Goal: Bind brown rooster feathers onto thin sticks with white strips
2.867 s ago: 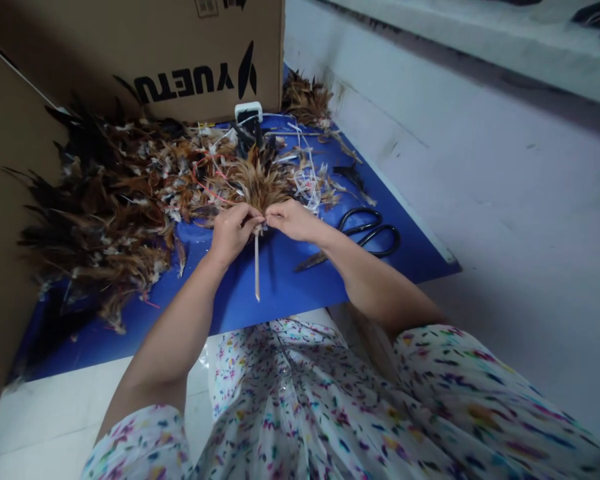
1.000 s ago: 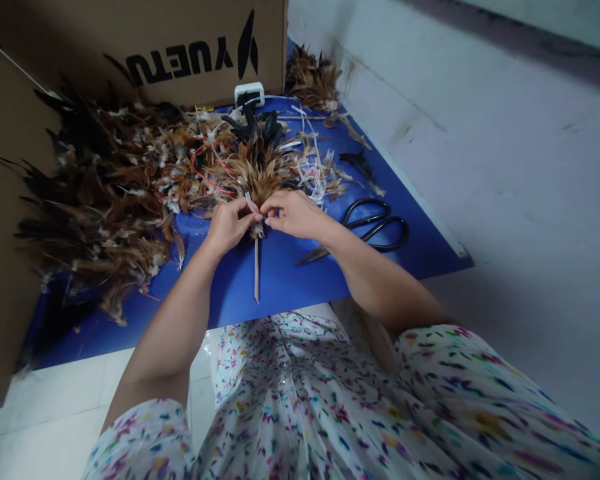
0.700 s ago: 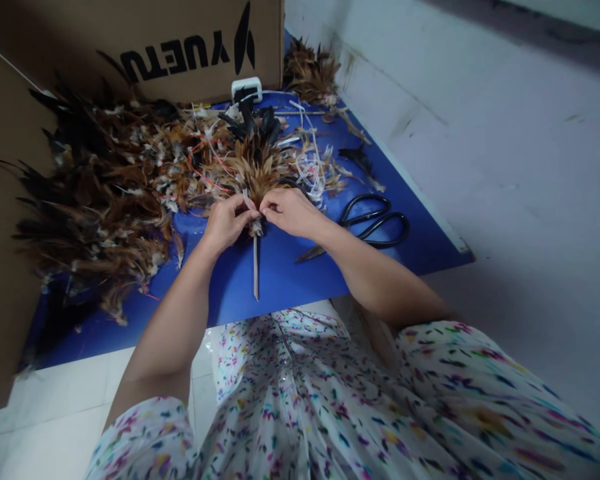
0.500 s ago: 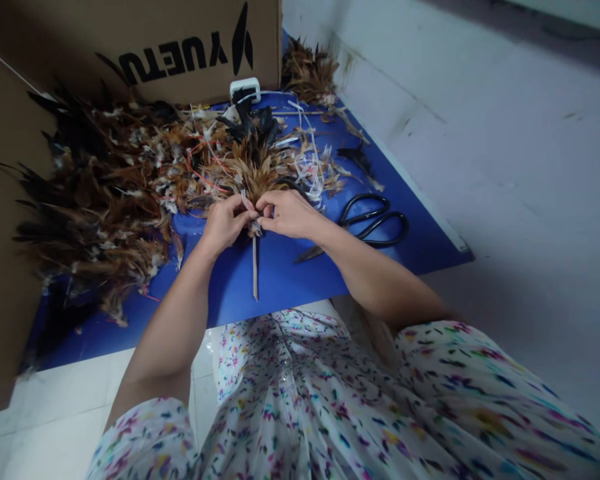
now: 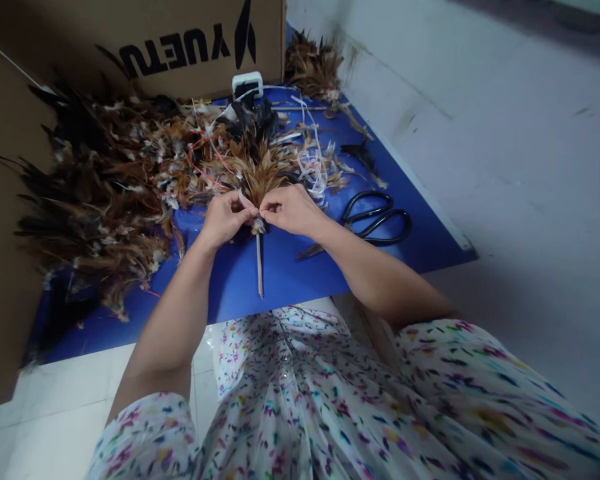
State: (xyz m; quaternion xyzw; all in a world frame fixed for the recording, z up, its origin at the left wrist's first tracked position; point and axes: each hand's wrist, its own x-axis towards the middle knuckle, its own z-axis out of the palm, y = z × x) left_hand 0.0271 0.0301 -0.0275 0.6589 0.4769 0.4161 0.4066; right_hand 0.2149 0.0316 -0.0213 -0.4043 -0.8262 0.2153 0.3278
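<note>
A feather duster (image 5: 260, 177) with brown and black feathers lies on the blue tabletop, its thin wooden stick (image 5: 260, 267) pointing toward me. My left hand (image 5: 227, 217) pinches a whitish strip (image 5: 245, 200) at the neck of the feathers. Closed in a pinch, my right hand (image 5: 293, 210) meets the left fingertips there; what lies between its fingertips is too small to make out. Pale feather ends (image 5: 258, 227) show just below the fingers, around the stick. Black-handled scissors (image 5: 377, 217) rest by my right forearm, which partly covers them.
A large heap of loose brown and black feathers (image 5: 110, 180) covers the left side. Tangled white strips (image 5: 315, 167) lie right of the duster. Cardboard boxes (image 5: 195, 47) stand behind and at left; a wall (image 5: 505, 133) runs along the right. Another feather bunch (image 5: 313, 63) sits at the back.
My right fingertips have closed into a tighter pinch against the left ones at the duster's neck. The view has shifted slightly; the scissors and feather heap stay in place.
</note>
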